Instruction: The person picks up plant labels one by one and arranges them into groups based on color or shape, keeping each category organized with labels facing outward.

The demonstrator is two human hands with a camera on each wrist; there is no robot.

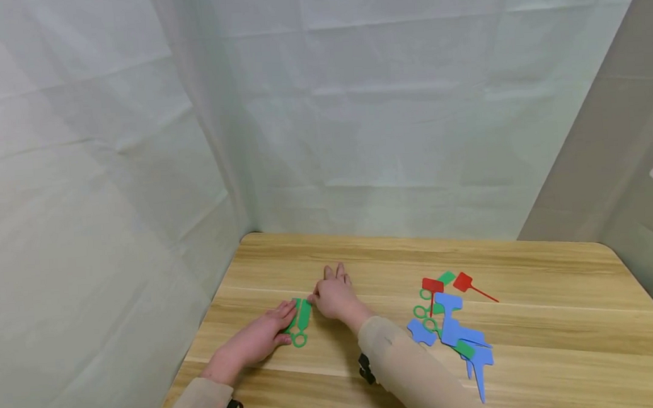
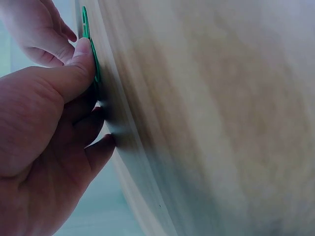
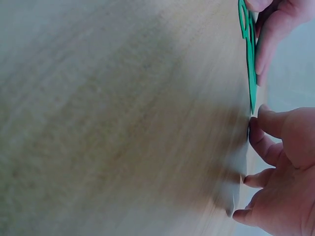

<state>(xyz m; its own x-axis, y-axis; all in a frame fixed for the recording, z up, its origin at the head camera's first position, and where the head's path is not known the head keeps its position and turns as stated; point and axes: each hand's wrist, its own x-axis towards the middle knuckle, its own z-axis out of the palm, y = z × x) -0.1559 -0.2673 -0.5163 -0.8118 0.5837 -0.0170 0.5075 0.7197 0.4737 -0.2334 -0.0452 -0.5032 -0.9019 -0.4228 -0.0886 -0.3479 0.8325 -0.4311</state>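
Observation:
Flat on the wooden table at the left lie two green ring-ended plastic tags side by side. My left hand [image 1: 262,336] rests over the left tag [image 1: 294,322], its fingers covering part of the strip. The thumb [image 2: 81,59] presses beside the green edge in the left wrist view. The right tag [image 1: 305,314] shows almost whole, its ring toward me. At its far end is my right hand [image 1: 335,298], fingers spread on the tabletop. In the right wrist view the thumb and forefinger sit right at the green tag's tip [image 3: 251,93].
At the right, a loose pile mixes blue T-shaped tags [image 1: 452,332], green ring-ended tags [image 1: 464,348] and red square-headed stakes [image 1: 463,281]. Pale cloth [image 1: 389,130] hangs behind the table [image 1: 561,314] and along its left side.

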